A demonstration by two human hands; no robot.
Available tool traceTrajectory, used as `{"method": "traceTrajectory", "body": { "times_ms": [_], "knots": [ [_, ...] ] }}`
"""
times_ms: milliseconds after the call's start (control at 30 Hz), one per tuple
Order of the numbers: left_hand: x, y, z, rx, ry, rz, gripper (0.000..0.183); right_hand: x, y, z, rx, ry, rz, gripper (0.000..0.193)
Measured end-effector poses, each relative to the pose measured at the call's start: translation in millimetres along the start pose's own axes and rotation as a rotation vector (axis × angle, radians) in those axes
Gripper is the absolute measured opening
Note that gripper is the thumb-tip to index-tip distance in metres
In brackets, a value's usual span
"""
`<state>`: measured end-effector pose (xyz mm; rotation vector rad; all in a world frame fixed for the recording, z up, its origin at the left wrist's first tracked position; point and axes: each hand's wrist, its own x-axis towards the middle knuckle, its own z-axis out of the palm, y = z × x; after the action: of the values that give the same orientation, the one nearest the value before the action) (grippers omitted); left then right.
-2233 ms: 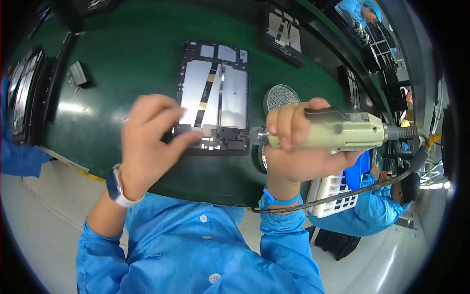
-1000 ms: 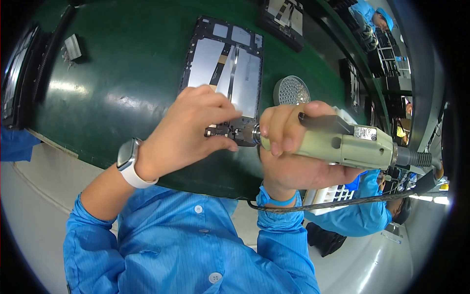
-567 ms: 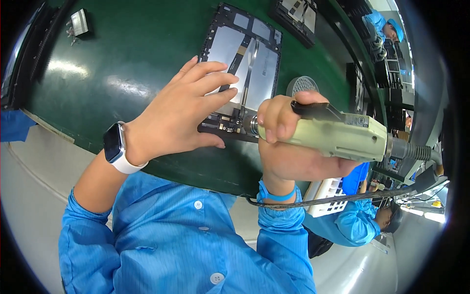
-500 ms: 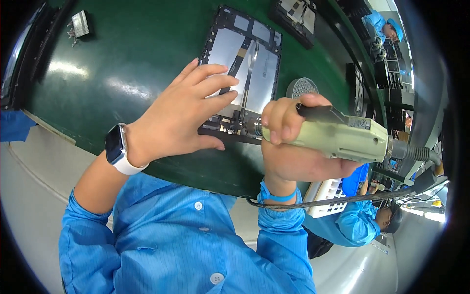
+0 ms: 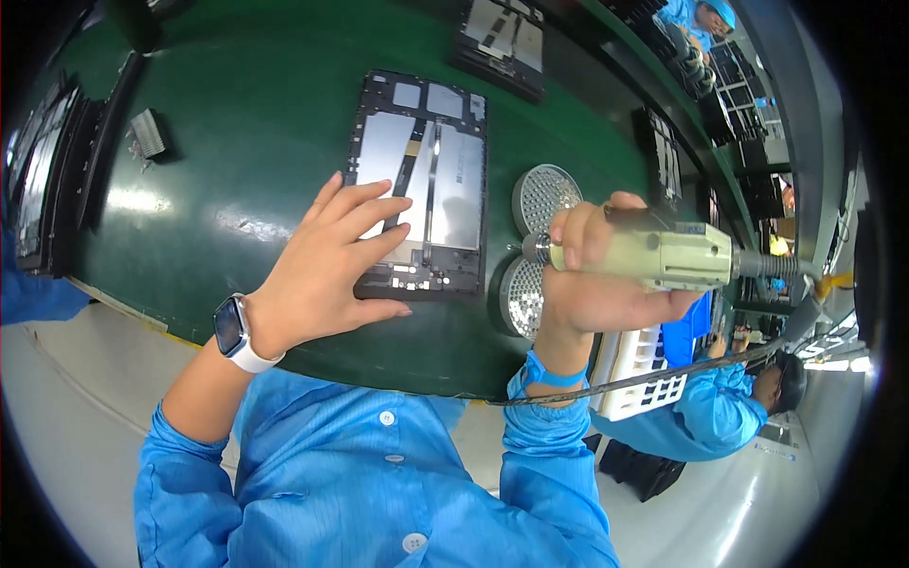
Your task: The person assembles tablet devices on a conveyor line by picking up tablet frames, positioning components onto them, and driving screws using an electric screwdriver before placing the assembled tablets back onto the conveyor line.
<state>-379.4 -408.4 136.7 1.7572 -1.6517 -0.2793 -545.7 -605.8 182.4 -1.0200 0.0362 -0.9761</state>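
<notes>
An opened tablet (image 5: 458, 194) lies on the green bench, its silver inner plates, black ribbon cable and lower circuit board exposed. My left hand (image 5: 327, 260) is open, fingers spread over the tablet's left edge and lower part. My right hand (image 5: 592, 298) is wrapped round a pale green electric screwdriver (image 5: 686, 257), held nearly level to the right of the tablet. Its nose points left, over the gap between two round screw trays: a grey tray (image 5: 547, 189) with a perforated top and a nearer tray (image 5: 523, 298). The bit's tip is hard to make out.
A small metal block (image 5: 148, 134) sits at the left of the bench (image 5: 237, 123). Stacked tablet parts (image 5: 47, 180) stand at the far left, another opened tablet (image 5: 502, 43) at the back. A cable (image 5: 653, 386) and a white crate (image 5: 639, 374) are at right. Co-workers sit beyond.
My right hand has lifted the screwdriver off the tablet's lower edge and moved it right, over the screw trays. The view has shifted; my left hand stays on the tablet.
</notes>
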Motion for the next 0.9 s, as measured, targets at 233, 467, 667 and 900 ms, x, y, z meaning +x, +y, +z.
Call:
{"method": "traceTrajectory", "body": {
  "times_ms": [233,467,667,900],
  "knots": [
    [59.4,29.2,17.0,-0.252,0.269,0.077,0.04,1.8,-14.2,3.8,0.126,0.003,0.023,0.111],
    [99.1,53.2,52.1,-0.256,0.177,0.217,0.008,-0.4,-39.8,-6.5,0.149,-0.026,-0.019,0.11],
    [95.5,74.6,90.2,-0.249,0.099,0.219,0.005,3.1,-76.7,-46.3,0.063,-0.044,-0.073,0.112],
    [95.5,94.9,117.0,0.023,0.043,0.3,0.01,42.5,-48.6,-51.1,-0.071,0.215,-0.039,0.108]
  ]
}}
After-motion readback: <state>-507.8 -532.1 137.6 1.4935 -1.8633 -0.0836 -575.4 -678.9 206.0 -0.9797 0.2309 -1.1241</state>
